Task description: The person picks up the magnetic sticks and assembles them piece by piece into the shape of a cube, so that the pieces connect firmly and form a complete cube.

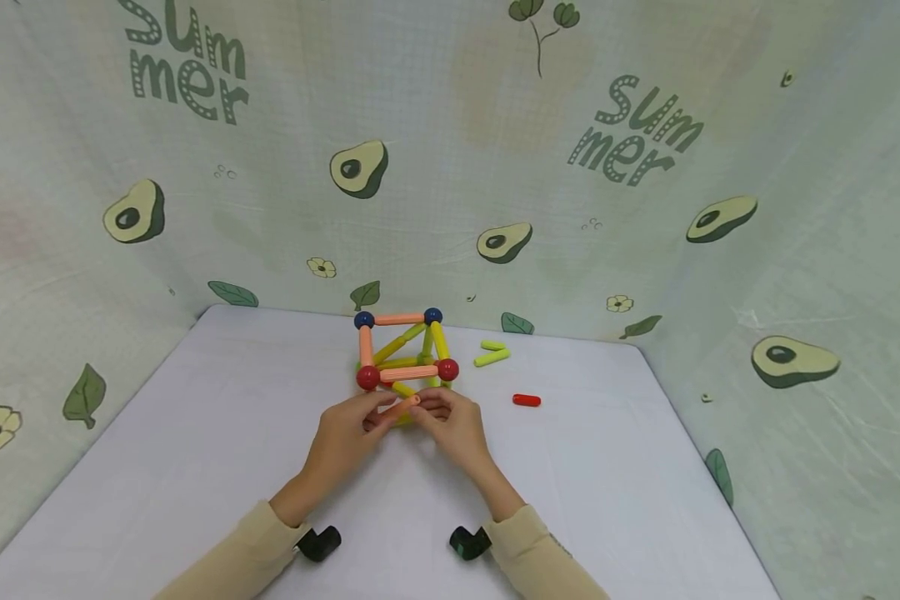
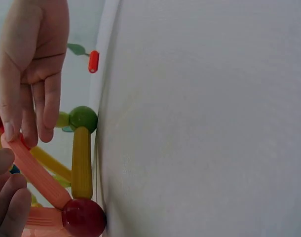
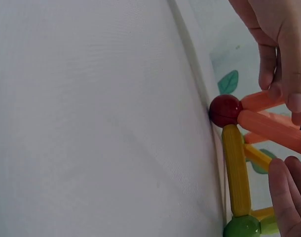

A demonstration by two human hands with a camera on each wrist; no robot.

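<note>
A frame of magnetic sticks and balls stands upright, with blue balls (image 1: 432, 316) and red balls (image 1: 447, 369) at its top corners. At its near side my left hand (image 1: 348, 429) pinches an orange stick (image 1: 403, 408). My right hand (image 1: 453, 425) has its thumb at the stick's upper end, fingers bent behind. In the left wrist view the stick's other end meets a dark red ball (image 2: 84, 217), from which a yellow stick (image 2: 82, 163) runs to a green ball (image 2: 83, 119). The same low corner shows in the right wrist view, by that red ball (image 3: 225, 110). Both hands partly hide the lower frame.
Right of the frame lie a red stick (image 1: 527, 400) and two lime-green sticks (image 1: 492, 357) on the white table (image 1: 607, 467). Patterned cloth (image 1: 435, 100) rises behind and at both sides. Black cameras (image 1: 319, 543) are strapped at the wrists.
</note>
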